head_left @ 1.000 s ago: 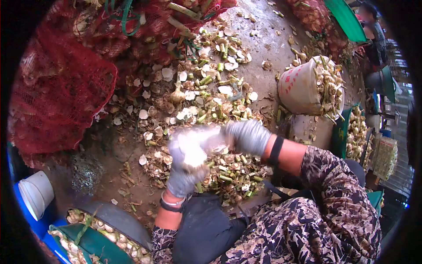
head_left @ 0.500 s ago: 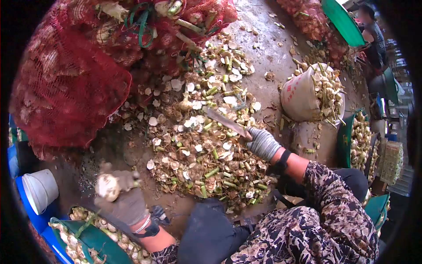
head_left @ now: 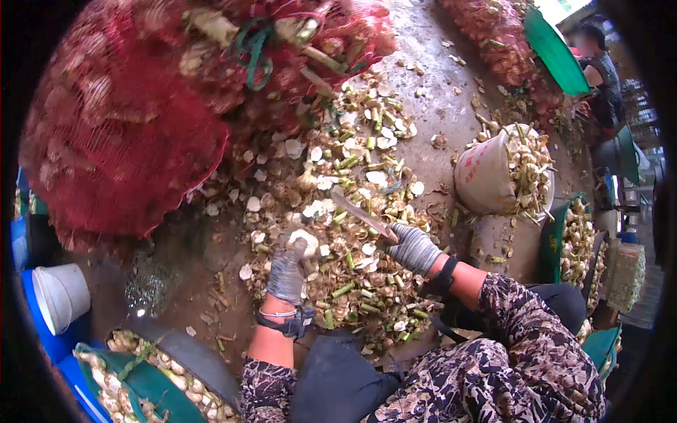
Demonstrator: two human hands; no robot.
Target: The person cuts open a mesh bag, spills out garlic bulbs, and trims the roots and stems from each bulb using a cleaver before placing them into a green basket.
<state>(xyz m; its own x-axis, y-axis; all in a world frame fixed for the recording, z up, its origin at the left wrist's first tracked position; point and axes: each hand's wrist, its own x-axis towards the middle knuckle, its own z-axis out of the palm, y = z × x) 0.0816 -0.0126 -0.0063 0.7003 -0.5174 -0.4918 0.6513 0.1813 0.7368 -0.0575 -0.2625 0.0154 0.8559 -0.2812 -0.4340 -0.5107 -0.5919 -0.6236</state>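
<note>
A garlic-trimming work area, rough and semi-open — cut stems and peelings litter the bare, damp floor (head_left: 423, 106) beside a bulging red mesh sack (head_left: 134, 141), while a heaped white bucket (head_left: 483, 173) and green baskets of bulbs (head_left: 576, 240) stand about and another person (head_left: 601, 81) sits farther back.

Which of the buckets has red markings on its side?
The heaped bucket, just beyond the right hand. The whitish bucket at the far left shows no red markings.

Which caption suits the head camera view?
Grey-gloved left hand holding white garlic bulb, grey-gloved right hand holding long metal knife.
</note>
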